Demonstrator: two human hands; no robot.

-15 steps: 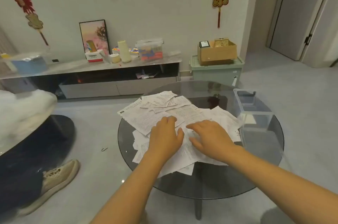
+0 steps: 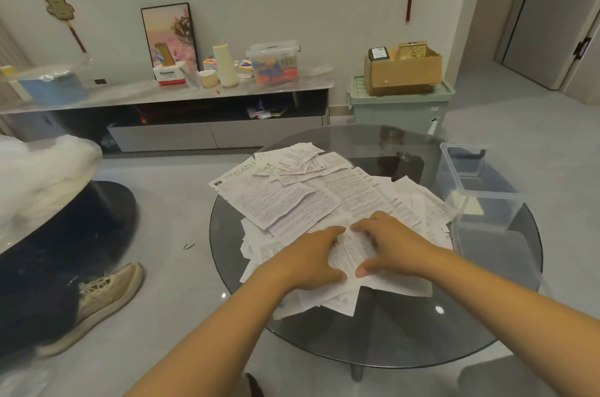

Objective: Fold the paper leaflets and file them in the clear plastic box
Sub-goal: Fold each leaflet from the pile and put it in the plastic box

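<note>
Here, both hands work on one sheet at the near side of a round glass worktop (image 2: 506, 331). The left hand (image 2: 311, 262) and the right hand (image 2: 394, 244) face each other across a single leaflet (image 2: 349, 250), which bulges upward between them. On each hand the fingers are curled over the far edge of the sheet and the thumb presses against its near edge, so each hand pinches the paper. The left fingers (image 2: 334, 231) lie close together; the right fingers (image 2: 363, 224) are likewise close together, and the fingertips of the two hands nearly meet above the sheet.

The gripped leaflet sits on top of a loose pile of paper leaflets (image 2: 292, 198) that covers the middle of the worktop and runs from its far-left edge toward its near edge. The sheets overlap at mixed angles, and a few hang slightly past the left rim.

The clear plastic box (image 2: 480, 202) stands upright at the right edge of the worktop, just beside the pile, with its open top facing up. Its contents cannot be determined through the transparent walls.

Beyond the worktop, a low cabinet (image 2: 168, 98) stands against the wall and carries a lidded storage tub (image 2: 274, 62). A cardboard box (image 2: 402, 72) rests on a green bin (image 2: 401, 107). A shoe (image 2: 104, 299) shows on the floor at the left.
</note>
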